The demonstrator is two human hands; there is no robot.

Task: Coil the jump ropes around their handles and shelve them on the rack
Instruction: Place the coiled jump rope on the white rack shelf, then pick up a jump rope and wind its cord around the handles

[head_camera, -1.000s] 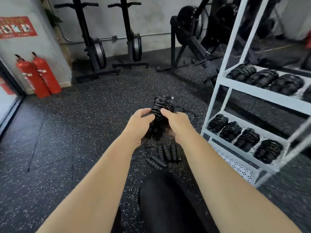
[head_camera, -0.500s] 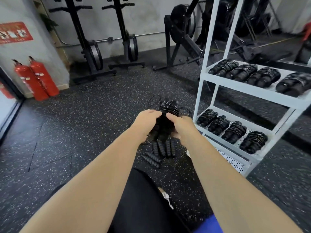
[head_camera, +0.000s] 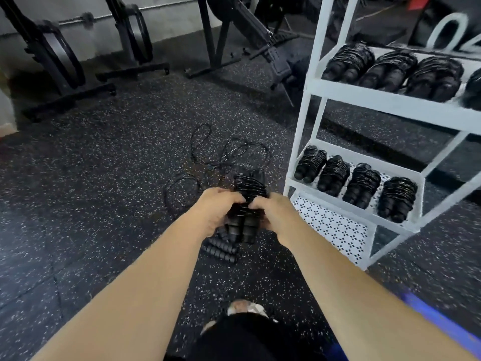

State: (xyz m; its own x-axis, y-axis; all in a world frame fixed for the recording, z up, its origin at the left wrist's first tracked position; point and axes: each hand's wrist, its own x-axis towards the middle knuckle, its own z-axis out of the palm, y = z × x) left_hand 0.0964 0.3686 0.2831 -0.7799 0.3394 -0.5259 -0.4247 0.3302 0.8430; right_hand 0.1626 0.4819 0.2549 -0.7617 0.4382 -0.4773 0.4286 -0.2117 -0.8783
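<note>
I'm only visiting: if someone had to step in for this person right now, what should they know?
Hands: left hand and right hand both grip one coiled rope, held above the floor beside the rack.
Done: four bundles lie on the lower shelf; at least three more on the upper shelf.
Left: shelve the held rope, then coil the loose ropes on the floor, where spare handles also lie.

Forearms [head_camera: 145, 295] bare. Black legwear [head_camera: 242, 340] covers 1 leg; a pale, mottled shoe [head_camera: 246, 308] shows just beyond it.
</note>
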